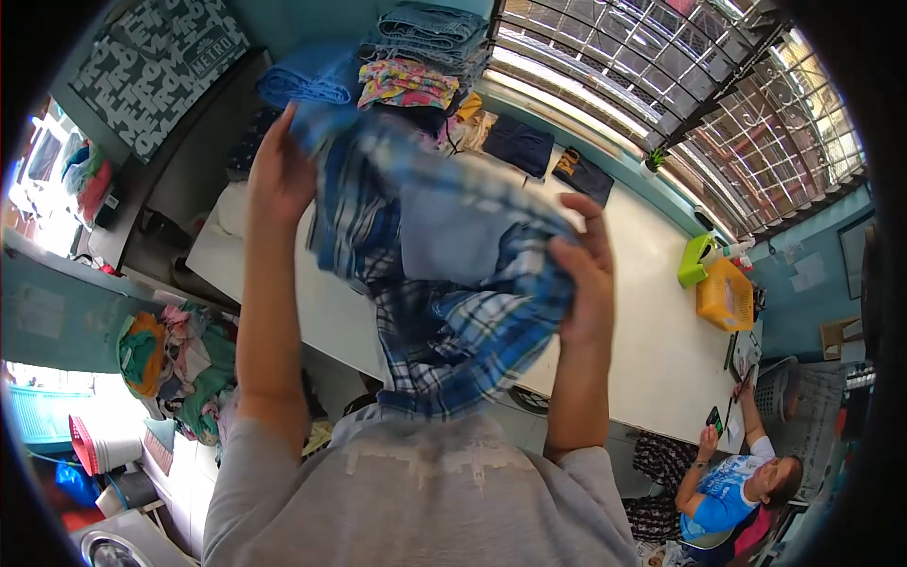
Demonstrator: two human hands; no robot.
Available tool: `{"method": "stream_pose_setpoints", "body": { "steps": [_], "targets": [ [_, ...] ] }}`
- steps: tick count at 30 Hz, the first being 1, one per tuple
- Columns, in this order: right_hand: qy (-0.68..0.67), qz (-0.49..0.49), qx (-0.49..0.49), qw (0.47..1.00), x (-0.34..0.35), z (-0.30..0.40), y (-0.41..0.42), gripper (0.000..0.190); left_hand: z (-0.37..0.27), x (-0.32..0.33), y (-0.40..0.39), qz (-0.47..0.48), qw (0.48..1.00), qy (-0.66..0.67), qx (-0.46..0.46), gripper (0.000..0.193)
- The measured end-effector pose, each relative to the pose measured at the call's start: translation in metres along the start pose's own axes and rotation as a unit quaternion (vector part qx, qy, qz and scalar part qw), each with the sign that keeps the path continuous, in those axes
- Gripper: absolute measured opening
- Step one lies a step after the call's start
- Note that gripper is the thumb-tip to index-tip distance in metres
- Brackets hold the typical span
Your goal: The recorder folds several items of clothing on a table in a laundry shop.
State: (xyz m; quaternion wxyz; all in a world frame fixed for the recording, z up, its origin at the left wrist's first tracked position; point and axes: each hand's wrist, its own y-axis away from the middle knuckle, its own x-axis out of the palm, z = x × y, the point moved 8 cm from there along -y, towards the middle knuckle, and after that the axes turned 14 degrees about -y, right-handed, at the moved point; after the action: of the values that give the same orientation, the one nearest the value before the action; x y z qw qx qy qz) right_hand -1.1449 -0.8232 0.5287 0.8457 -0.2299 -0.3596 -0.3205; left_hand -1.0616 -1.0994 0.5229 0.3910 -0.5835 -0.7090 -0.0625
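A blue, white and black plaid garment is held up before my chest, spread between both hands and partly blurred. My left hand grips its upper left edge, above the far side of the white table. My right hand holds the right edge, with the thumb and fingers at the cloth. A plain grey-blue area shows in the middle of the plaid, and the lower part hangs in loose folds close to my grey shirt. The fingertips of my left hand are partly hidden by the cloth.
Beneath the garment stretches a white table. Folded jeans and a colourful folded cloth are stacked at its far end. A yellow basket stands at right. A seated person holds a phone. Clothes are heaped at left.
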Motion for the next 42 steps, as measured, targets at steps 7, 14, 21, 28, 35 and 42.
{"method": "stream_pose_setpoints", "body": {
  "steps": [7, 14, 21, 28, 35, 42],
  "targets": [
    [0.055, -0.245, -0.111, 0.962, -0.203, 0.034, 0.005, 0.032, 0.026, 0.052, -0.064, 0.045, 0.889, -0.455, 0.034, 0.038],
    [0.386, -0.569, -0.092, 0.720, -0.332, 0.025, 0.153, 0.025, 0.144, -0.131, 0.040, -0.055, 0.814, -0.541, -0.206, 0.021],
    [0.596, -0.279, -0.064, 0.750, -0.231, -0.090, 0.033, 0.017, 0.211, -0.096, 0.048, 0.052, 0.762, -0.620, -0.179, 0.018],
    [0.712, -0.215, 0.119, 0.657, -0.231, -0.174, -0.017, 0.019, 0.264, -0.056, 0.047, 0.215, 0.663, -0.713, -0.076, 0.017],
    [0.678, -0.217, 0.025, 0.702, -0.228, -0.184, -0.013, 0.011, 0.299, -0.058, 0.057, 0.235, 0.604, -0.759, -0.067, 0.032],
    [0.684, -0.253, -0.055, 0.682, -0.192, -0.153, 0.001, 0.011, 0.286, -0.026, 0.052, 0.243, 0.557, -0.794, 0.010, 0.017]
  ]
}}
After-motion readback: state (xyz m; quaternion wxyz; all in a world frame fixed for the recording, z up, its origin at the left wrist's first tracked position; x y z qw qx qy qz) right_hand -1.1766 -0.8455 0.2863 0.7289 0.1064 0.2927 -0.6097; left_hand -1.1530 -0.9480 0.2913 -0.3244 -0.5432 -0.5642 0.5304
